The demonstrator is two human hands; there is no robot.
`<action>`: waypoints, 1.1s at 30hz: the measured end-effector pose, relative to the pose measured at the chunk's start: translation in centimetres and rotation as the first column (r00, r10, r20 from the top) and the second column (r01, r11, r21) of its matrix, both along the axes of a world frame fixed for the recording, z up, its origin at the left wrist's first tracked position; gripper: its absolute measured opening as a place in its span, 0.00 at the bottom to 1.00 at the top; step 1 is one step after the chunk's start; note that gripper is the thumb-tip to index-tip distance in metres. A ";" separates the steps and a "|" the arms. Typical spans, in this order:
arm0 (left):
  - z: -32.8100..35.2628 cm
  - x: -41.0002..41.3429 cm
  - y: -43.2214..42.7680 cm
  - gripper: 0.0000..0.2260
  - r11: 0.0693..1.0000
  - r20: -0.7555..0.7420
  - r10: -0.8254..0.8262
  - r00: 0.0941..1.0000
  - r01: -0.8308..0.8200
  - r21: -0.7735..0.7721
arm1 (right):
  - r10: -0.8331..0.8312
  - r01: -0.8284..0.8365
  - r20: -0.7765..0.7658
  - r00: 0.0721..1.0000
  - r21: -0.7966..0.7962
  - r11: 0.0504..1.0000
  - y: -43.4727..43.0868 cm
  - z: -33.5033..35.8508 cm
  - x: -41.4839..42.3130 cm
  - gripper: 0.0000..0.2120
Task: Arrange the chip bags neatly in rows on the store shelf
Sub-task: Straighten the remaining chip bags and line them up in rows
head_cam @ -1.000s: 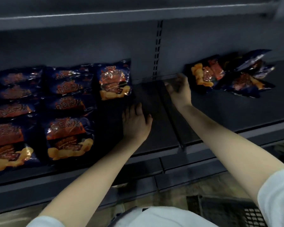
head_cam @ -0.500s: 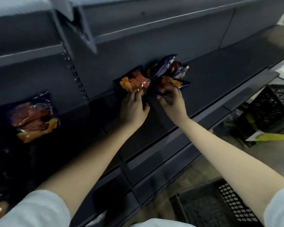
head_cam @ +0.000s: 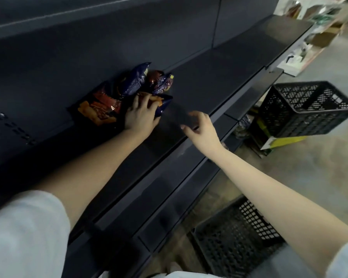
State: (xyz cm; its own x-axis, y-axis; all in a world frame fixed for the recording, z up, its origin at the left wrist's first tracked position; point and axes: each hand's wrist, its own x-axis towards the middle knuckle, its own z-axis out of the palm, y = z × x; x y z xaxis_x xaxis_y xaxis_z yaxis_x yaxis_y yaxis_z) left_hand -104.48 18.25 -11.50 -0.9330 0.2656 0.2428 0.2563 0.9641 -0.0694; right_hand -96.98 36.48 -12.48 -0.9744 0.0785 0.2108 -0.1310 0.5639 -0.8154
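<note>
A loose heap of dark blue chip bags [head_cam: 137, 81] lies at the back of the dark store shelf [head_cam: 219, 77]. One bag with an orange-red print [head_cam: 98, 109] lies flat at the heap's left. My left hand [head_cam: 141, 115] rests on the front bag [head_cam: 163, 102] of the heap, fingers closed over its top edge. My right hand [head_cam: 199, 127] hovers above the shelf's front part, a hand's width to the right of that bag, fingers half curled and holding nothing.
A black plastic crate [head_cam: 307, 109] stands on the floor at the right, with a yellow-and-white box [head_cam: 281, 141] under it. A second black crate [head_cam: 235, 237] sits on the floor below my right arm. More goods [head_cam: 317, 19] stand far right.
The view has swung right, so the arranged rows at the left are out of sight. My left hand has moved onto the front bag; my right hand has pulled back off the heap.
</note>
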 end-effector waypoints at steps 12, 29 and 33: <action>3.8 4.2 -2.0 0.16 0.773 -0.244 -0.001 0.970 0.156 0.615 | 0.034 -0.037 -0.032 0.999 -0.114 0.993 -1.6 1.2 -0.5 0.21; 6.3 23.6 -19.4 0.13 -0.082 0.275 0.400 0.874 -0.265 0.961 | 0.837 -0.558 0.205 0.508 -0.661 0.501 -21.0 3.4 3.0 0.20; 5.8 28.3 -21.7 0.21 -0.082 0.376 0.512 0.772 -0.392 0.916 | 0.911 -0.649 0.141 0.388 -0.660 0.379 -26.7 3.7 6.8 0.14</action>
State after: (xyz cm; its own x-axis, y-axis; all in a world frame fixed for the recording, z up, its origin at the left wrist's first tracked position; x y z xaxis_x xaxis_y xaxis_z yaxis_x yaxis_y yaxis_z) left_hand -76.17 -3.49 -5.74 -0.7030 -0.7073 -0.0745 -0.2146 0.1111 0.9704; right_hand -90.18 9.80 -8.81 -0.5673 -0.8228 -0.0338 0.1172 -0.0400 -0.9923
